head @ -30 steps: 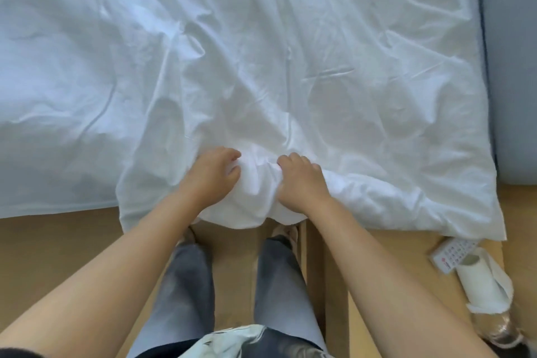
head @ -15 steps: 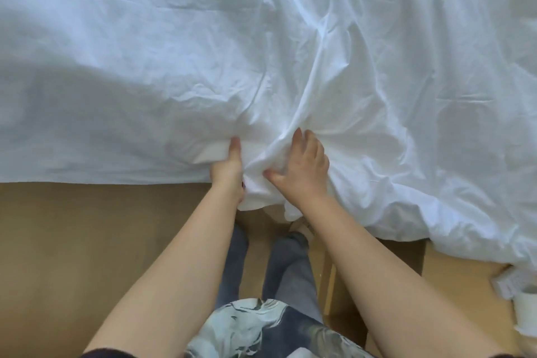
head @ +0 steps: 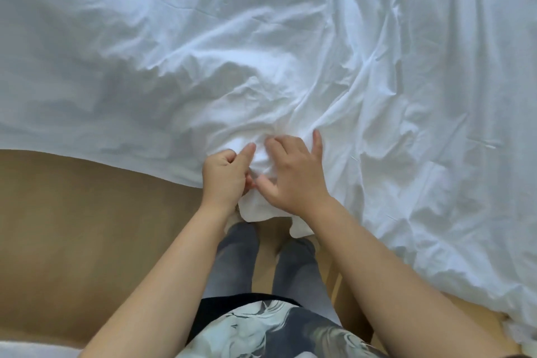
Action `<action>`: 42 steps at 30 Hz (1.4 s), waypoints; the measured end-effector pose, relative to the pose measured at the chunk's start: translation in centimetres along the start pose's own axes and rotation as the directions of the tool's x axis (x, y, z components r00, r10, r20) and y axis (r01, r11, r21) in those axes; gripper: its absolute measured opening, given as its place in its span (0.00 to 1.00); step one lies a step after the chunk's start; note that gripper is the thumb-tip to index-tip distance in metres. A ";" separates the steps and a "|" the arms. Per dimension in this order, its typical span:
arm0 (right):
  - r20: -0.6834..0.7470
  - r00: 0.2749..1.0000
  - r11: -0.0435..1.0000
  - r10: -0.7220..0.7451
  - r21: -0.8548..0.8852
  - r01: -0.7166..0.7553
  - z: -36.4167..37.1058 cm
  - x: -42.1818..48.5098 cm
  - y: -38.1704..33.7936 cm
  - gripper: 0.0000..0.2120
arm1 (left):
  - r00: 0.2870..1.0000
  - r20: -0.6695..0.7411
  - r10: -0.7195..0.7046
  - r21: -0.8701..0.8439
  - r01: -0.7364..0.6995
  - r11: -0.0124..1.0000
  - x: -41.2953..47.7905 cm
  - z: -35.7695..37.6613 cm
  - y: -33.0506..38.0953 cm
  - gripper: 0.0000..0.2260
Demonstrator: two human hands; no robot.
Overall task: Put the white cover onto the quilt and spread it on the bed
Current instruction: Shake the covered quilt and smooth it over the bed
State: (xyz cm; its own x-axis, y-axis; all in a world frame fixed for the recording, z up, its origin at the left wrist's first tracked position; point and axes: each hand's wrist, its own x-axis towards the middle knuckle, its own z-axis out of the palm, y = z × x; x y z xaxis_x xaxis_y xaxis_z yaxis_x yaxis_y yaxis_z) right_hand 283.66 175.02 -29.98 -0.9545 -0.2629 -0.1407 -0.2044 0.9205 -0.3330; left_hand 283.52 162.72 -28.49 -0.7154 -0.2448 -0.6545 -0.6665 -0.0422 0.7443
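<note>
The white cover (head: pixel 290 52) lies crumpled over the bed and fills the upper part of the head view. Its near edge hangs over the bed's side, and a bunched fold (head: pixel 261 209) droops between my wrists. My left hand (head: pixel 225 176) is closed on that bunched edge, forefinger pointing up into the cloth. My right hand (head: pixel 293 174) presses on the cover just right of it, fingers spread, thumb touching the left hand. I cannot tell the quilt apart from the cover.
The tan wooden bed side (head: pixel 87 227) runs along the left below the cover's edge. My legs in grey trousers (head: pixel 238 264) stand on the wooden floor against the bed. The cover's right part (head: pixel 465 241) hangs low toward the floor.
The view has shifted left along the bed edge. My hands have come closer together on the bunched edge; the right hand has opened its fingers flat on the cloth.
</note>
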 end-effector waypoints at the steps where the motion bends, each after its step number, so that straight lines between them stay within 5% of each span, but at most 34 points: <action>1: -0.005 1.000 0.998 0.012 -0.054 -0.012 -0.3 0.4 0.0 0.26 | 1.000 0.011 -0.019 -0.019 0.019 1.000 0.0 -0.2 0.1 0.17; 4: 0.027 0.999 0.984 -0.043 -0.174 0.047 -0.6 1.2 -0.1 0.17 | 0.998 0.000 -0.070 -0.072 0.069 0.995 0.4 -0.9 0.1 0.17; 9: -0.088 0.966 0.970 -0.242 -0.051 0.238 -0.5 3.0 -1.5 0.15 | 0.991 -0.125 -0.044 -0.099 0.031 0.995 1.3 -3.1 1.8 0.17; 13: -0.330 0.928 0.955 -0.173 0.175 0.240 -2.8 8.5 -8.2 0.13 | 0.943 -0.325 0.070 -0.293 -0.171 0.941 3.5 -6.9 7.4 0.17; 16: -0.271 0.954 0.921 -0.129 0.324 0.217 -4.3 13.3 -13.3 0.14 | 0.910 -0.388 0.149 -0.298 -0.276 0.914 5.4 -9.8 9.5 0.13; 18: -0.167 0.972 0.917 -0.166 0.336 0.215 -4.0 15.4 -15.3 0.11 | 0.937 -0.328 0.121 -0.166 -0.184 0.969 5.9 -10.6 7.6 0.07; 21: -0.089 0.992 0.893 -0.093 0.432 0.123 -2.3 16.5 -16.4 0.12 | 0.974 -0.097 -0.206 -0.024 0.204 0.979 6.4 -9.5 1.1 0.24; 23: 0.005 1.000 0.855 0.009 0.518 -0.010 -1.0 16.4 -16.5 0.14 | 0.907 0.088 -0.412 -0.035 0.416 0.909 6.5 -7.6 -1.9 0.27; 26: 0.124 0.990 0.818 0.062 0.562 -0.122 -0.1 15.3 -15.0 0.09 | 0.912 0.060 -0.406 -0.258 0.407 0.876 7.6 -6.4 -1.3 0.08; 28: 0.203 0.977 0.809 0.070 0.561 -0.175 0.1 14.0 -12.9 0.11 | 0.931 -0.065 -0.359 -0.372 0.311 0.875 9.3 -6.8 0.2 0.09; 31: 0.212 0.974 0.887 0.079 0.431 -0.166 0.7 11.3 -9.2 0.23 | 0.933 -0.037 -0.357 -0.560 0.277 0.781 10.6 -8.5 2.0 0.07; 33: 0.198 0.977 0.916 0.082 0.371 -0.152 1.0 9.8 -7.8 0.23 | 0.889 0.149 -0.434 -0.446 0.452 0.773 10.2 -8.8 2.2 0.09; 35: 0.189 0.976 0.912 0.110 0.372 -0.175 1.1 8.8 -6.9 0.21 | 0.757 0.362 -0.545 -0.174 0.629 0.758 8.9 -8.3 2.2 0.17; 37: 0.186 0.973 0.908 0.140 0.367 -0.201 1.1 8.3 -6.5 0.21 | 0.703 0.427 -0.568 -0.114 0.665 0.738 7.9 -7.4 2.0 0.14; 39: 0.198 0.967 0.915 0.162 0.336 -0.222 1.1 7.6 -6.1 0.22 | 0.778 0.331 -0.534 -0.129 0.598 0.791 7.4 -6.2 2.3 0.08; 42: 0.187 0.964 0.917 0.187 0.319 -0.240 1.0 6.4 -5.7 0.26 | 0.919 0.068 -0.388 -0.252 0.392 0.885 7.8 -5.3 3.2 0.13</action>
State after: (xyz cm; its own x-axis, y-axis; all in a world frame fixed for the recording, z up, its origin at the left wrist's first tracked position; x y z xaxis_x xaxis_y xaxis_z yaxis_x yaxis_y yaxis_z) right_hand 278.91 167.84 -29.91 -0.9180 -0.1353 -0.3729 0.1111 0.8147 -0.5692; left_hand 276.96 155.56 -30.50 -0.4130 -0.1429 -0.8995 -0.8176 -0.3770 0.4353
